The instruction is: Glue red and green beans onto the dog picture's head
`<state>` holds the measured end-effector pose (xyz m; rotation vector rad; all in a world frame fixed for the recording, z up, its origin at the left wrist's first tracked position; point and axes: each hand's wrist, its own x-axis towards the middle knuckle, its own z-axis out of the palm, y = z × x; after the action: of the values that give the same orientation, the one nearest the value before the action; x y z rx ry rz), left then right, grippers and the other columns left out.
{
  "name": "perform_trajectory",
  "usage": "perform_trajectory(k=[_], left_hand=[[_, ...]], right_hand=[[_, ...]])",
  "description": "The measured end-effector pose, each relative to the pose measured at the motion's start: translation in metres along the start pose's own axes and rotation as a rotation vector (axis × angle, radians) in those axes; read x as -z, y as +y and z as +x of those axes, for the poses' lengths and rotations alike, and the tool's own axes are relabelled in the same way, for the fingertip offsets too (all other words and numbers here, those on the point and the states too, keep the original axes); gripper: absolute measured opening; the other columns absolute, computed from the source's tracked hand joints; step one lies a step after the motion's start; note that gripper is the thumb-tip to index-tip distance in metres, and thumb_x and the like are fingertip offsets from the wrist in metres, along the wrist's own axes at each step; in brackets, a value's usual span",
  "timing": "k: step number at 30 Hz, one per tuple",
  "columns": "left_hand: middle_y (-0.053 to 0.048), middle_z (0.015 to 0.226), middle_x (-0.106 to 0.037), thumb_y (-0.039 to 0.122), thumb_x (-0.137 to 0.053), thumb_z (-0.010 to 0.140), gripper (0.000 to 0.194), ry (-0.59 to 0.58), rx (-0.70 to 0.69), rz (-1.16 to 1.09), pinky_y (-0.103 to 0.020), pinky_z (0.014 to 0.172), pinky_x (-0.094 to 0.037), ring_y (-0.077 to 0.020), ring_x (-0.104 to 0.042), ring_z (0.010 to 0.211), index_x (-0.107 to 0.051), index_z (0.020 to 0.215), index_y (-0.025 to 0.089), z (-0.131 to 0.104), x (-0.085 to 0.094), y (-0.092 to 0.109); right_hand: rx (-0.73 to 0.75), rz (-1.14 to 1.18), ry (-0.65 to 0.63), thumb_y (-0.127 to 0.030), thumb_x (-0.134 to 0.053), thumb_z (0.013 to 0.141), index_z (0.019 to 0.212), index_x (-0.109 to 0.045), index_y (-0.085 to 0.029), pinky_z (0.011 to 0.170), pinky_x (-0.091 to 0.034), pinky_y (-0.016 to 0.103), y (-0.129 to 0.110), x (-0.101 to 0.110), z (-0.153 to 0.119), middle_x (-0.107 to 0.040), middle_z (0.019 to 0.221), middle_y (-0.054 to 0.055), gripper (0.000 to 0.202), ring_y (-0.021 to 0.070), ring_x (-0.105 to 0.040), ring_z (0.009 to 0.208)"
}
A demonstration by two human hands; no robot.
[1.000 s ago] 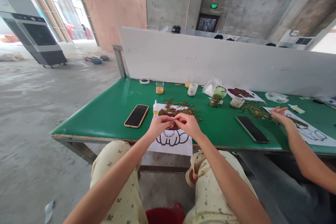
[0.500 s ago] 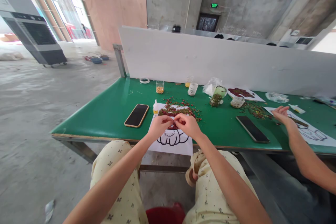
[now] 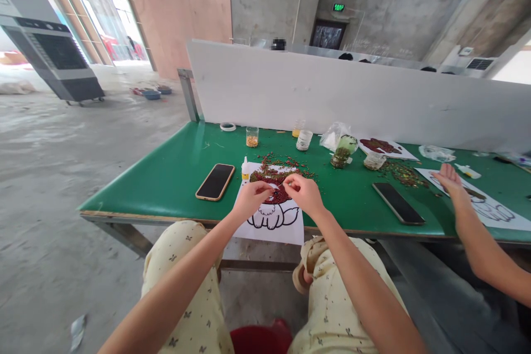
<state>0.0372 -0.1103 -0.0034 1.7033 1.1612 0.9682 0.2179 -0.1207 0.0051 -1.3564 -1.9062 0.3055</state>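
A paper with an animal line drawing (image 3: 269,230) lies at the table's front edge, its upper part covered in dark red and green beans or seeds (image 3: 282,194). Over the left side of the drawing's head is my left hand (image 3: 254,199), thumb and fingertips pinched together. My right hand (image 3: 305,192) is pinched too, over the right side of the head, apart from the left. Whatever either pinch holds is too small to make out. A small white glue bottle (image 3: 245,170) stands at the paper's upper left, and loose beans (image 3: 286,162) are scattered beyond.
A phone (image 3: 215,181) lies left of the paper, another phone (image 3: 398,203) to the right. Farther back stand a cup of yellow kernels (image 3: 251,137), a clear cup (image 3: 304,140) and a tipped green jar (image 3: 343,152). A co-worker's hand (image 3: 450,178) hovers over another drawing (image 3: 504,214).
My right hand has moved a little to the right, away from my left hand, uncovering more of the drawing's head. The co-worker's hand has turned upward slightly.
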Motion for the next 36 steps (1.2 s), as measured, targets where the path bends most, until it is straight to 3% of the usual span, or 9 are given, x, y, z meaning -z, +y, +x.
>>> perform_trajectory(k=[6,14,23,36], left_hand=[[-0.002,0.064,-0.063,0.031,-0.059,0.072,0.018,-0.013,0.03,-0.088,-0.023,0.057,-0.044,-0.0125,-0.057,0.06,-0.066,0.074,0.014,0.001,-0.001,-0.001],[-0.004,0.073,-0.067,0.019,-0.063,0.071,0.019,-0.059,0.177,-0.311,-0.023,0.061,-0.048,-0.0108,-0.059,0.063,-0.07,0.088,0.013,-0.003,0.002,0.009],[-0.006,0.076,-0.068,0.02,-0.062,0.072,0.025,-0.088,0.158,-0.306,-0.023,0.061,-0.048,-0.011,-0.059,0.064,-0.07,0.095,0.011,-0.002,0.001,0.007],[-0.002,0.062,-0.062,0.035,-0.062,0.071,0.023,-0.048,0.071,-0.197,-0.023,0.055,-0.042,-0.0109,-0.054,0.057,-0.066,0.07,0.013,-0.001,0.0,0.004]], right_hand=[[-0.085,-0.003,0.092,-0.031,-0.048,0.082,0.075,-0.058,-0.021,0.054,-0.033,0.022,0.002,0.002,0.002,-0.058,0.051,-0.003,0.016,0.0126,-0.052,0.049],[-0.059,0.095,0.018,-0.035,-0.049,0.082,0.084,-0.059,-0.022,0.054,-0.036,0.022,-0.003,-0.002,0.002,-0.061,0.057,-0.002,0.016,0.0134,-0.055,0.053],[0.003,0.092,-0.088,-0.029,-0.051,0.08,0.085,-0.061,-0.021,0.053,-0.034,0.021,-0.009,-0.004,0.002,-0.059,0.057,-0.003,0.014,0.0118,-0.053,0.053],[0.051,0.103,-0.167,-0.031,-0.051,0.08,0.079,-0.061,-0.02,0.051,-0.032,0.02,-0.011,-0.005,-0.001,-0.053,0.053,-0.004,0.015,0.0102,-0.047,0.049]])
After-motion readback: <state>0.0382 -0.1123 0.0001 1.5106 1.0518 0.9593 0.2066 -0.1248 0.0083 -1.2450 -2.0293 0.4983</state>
